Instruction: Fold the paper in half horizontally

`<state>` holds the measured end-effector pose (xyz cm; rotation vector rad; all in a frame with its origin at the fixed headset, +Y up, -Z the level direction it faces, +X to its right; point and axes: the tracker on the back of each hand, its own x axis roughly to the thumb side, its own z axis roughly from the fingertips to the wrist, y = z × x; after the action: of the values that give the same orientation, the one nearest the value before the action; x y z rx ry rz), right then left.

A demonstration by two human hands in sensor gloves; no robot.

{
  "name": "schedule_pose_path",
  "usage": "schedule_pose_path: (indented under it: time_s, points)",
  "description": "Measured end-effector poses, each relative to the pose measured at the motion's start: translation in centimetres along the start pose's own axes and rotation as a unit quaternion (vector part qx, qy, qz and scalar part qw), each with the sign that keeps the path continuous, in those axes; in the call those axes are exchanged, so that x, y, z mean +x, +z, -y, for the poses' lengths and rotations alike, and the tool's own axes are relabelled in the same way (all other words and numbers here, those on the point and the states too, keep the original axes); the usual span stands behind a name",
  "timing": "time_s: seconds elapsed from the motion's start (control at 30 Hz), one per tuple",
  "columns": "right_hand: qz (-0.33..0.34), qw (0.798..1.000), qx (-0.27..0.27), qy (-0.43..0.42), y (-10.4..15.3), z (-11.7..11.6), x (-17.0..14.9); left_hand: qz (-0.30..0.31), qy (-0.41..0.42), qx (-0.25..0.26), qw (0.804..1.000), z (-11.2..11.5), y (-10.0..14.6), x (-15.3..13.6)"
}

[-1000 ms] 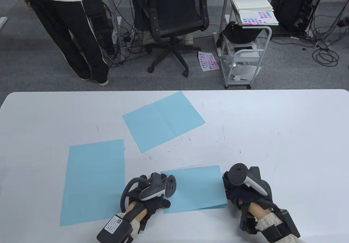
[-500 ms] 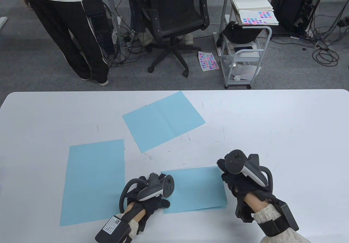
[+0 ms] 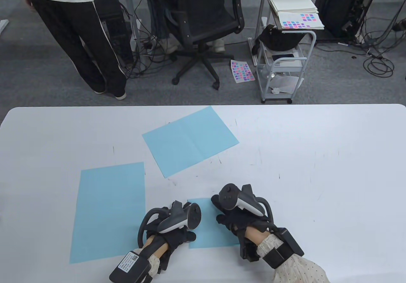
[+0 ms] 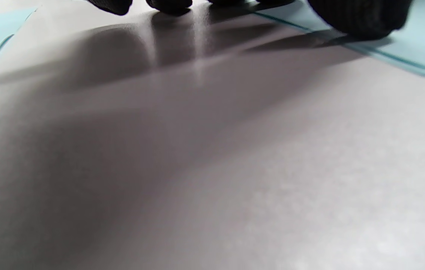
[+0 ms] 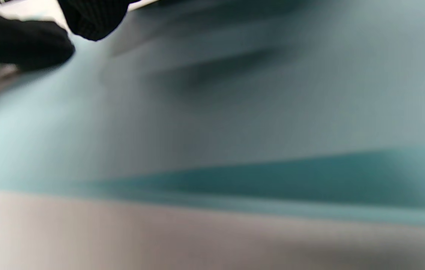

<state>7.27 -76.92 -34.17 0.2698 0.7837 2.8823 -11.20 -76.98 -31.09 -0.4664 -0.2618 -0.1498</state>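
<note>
A folded light-blue paper [image 3: 209,232] lies at the table's front centre. My left hand [image 3: 185,233] rests on its left edge. In the left wrist view my thumb [image 4: 358,18] presses on the paper [image 4: 422,48] while my other fingertips [image 4: 169,4] touch the bare table. My right hand [image 3: 222,214] lies palm down on top of the paper and covers its right half. The right wrist view is blurred. It shows the paper [image 5: 235,93] close below and my fingertips [image 5: 92,18] on it. Neither hand grips anything.
A flat blue sheet [image 3: 109,210] lies to the left of my left hand. A creased blue sheet [image 3: 190,140] lies farther back at centre. Beyond the white table [image 3: 317,143] stand a person, an office chair [image 3: 203,26] and a small cart [image 3: 282,61].
My right hand has moved left from the paper's right edge onto the top of the folded paper. My left hand has stayed on the left edge.
</note>
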Motion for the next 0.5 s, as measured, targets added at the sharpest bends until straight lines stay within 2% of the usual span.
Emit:
schedule_pose_path:
  time_s: [0.5]
  points:
    - [-0.014, 0.999, -0.001, 0.031, -0.37, -1.04, 0.21, 0.001, 0.005, -0.014, 1.000, 0.26, 0.12, -0.16]
